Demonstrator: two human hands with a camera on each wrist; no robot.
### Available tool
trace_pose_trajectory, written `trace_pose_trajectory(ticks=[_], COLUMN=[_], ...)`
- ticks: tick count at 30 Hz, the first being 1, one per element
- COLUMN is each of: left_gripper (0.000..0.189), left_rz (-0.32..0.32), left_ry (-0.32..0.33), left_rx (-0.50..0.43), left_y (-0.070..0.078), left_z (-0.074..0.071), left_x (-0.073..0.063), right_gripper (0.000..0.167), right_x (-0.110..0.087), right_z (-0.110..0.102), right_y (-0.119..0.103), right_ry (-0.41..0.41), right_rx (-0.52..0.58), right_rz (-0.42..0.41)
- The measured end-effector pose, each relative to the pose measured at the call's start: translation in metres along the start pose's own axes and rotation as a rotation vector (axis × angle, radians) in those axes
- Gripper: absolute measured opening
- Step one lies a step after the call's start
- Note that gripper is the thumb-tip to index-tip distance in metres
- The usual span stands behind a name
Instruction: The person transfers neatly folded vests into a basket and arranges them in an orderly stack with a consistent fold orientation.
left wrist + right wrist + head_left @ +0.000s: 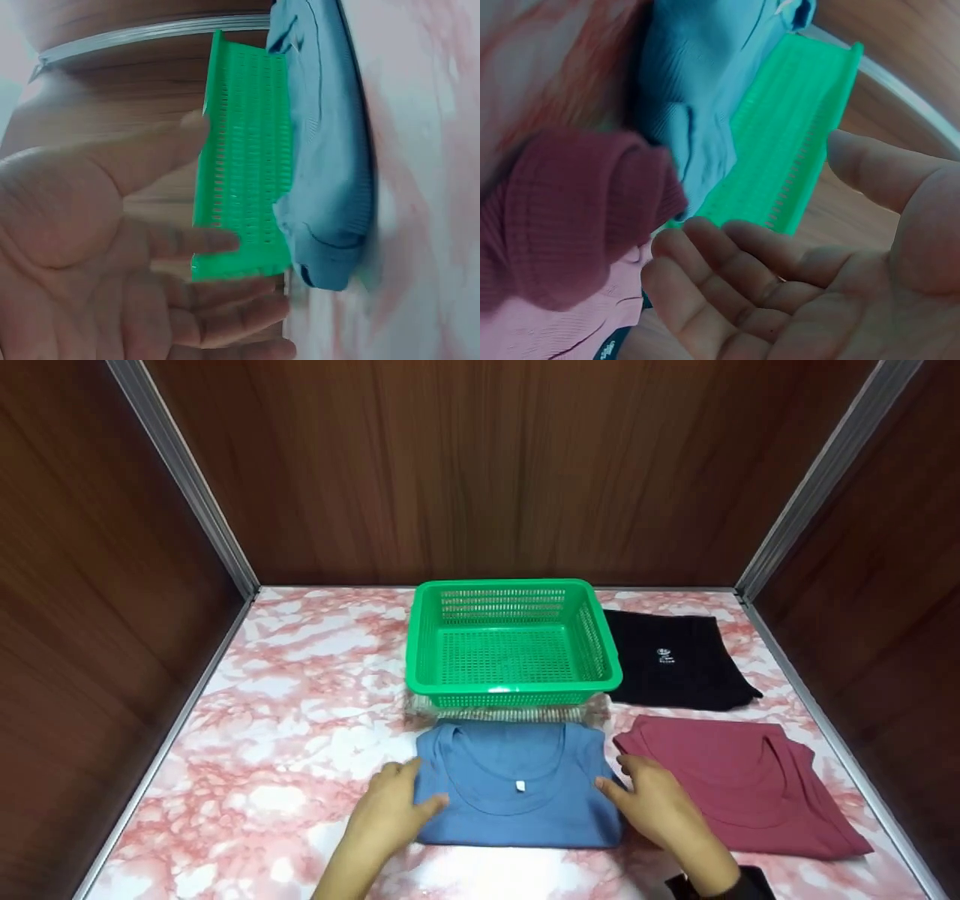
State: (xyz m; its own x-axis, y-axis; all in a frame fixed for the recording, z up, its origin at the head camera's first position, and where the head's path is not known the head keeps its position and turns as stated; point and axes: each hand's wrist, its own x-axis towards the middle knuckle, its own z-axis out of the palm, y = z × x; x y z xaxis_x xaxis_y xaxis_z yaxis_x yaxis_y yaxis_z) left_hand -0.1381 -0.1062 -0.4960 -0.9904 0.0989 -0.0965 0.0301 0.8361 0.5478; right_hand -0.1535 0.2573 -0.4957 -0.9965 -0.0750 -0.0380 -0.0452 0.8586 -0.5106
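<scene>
A folded blue shirt [510, 817] with a round neckline and a small white tag lies in front of the green basket [517, 690]. My left hand [386, 810] is at the shirt's left side, thumb and fingers spread; the left wrist view shows its palm [82, 247] with nothing in it. At the shirt's right side is my right hand [660, 802], between the blue shirt and a folded maroon shirt [735, 787]. In the right wrist view this palm [840, 300] is bare too, the fingers slightly bent.
Behind the maroon shirt lies a folded black garment [667, 660] with a small white print, partly hidden by the basket. Clear plastic wrapping [598, 712] shows under the basket's front. Brown wood-look panels [480, 472] with metal edging enclose the marbled tabletop [277, 750] on three sides.
</scene>
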Motion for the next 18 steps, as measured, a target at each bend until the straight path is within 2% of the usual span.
trace_pose_trajectory(ticks=[3,5,10,15,18], left_gripper=[0.081,0.083,0.084,0.075,0.070], left_rz=[-0.084,-0.106,-0.128,-0.145,-0.156], left_ry=[0.014,0.012,0.003,0.018,0.031], left_rx=[-0.032,-0.039,-0.042,-0.013,0.013], left_y=[-0.004,-0.006,-0.010,-0.014,-0.015], left_z=[0.000,0.002,0.005,0.010,0.012], left_x=[0.008,0.012,0.020,0.025,0.027], right_gripper=[0.067,0.068,0.069,0.069,0.061], right_x=[0.007,0.010,0.019,0.024,0.025], right_z=[-0.001,-0.001,0.002,0.008,0.011], right_y=[0.002,0.002,0.003,0.004,0.006], right_ry=[-0.030,-0.044,-0.056,-0.078,-0.080], right_rx=[0.008,0.012,0.009,-0.014,-0.027], right_rz=[0.017,0.024,0.015,0.037,0.060])
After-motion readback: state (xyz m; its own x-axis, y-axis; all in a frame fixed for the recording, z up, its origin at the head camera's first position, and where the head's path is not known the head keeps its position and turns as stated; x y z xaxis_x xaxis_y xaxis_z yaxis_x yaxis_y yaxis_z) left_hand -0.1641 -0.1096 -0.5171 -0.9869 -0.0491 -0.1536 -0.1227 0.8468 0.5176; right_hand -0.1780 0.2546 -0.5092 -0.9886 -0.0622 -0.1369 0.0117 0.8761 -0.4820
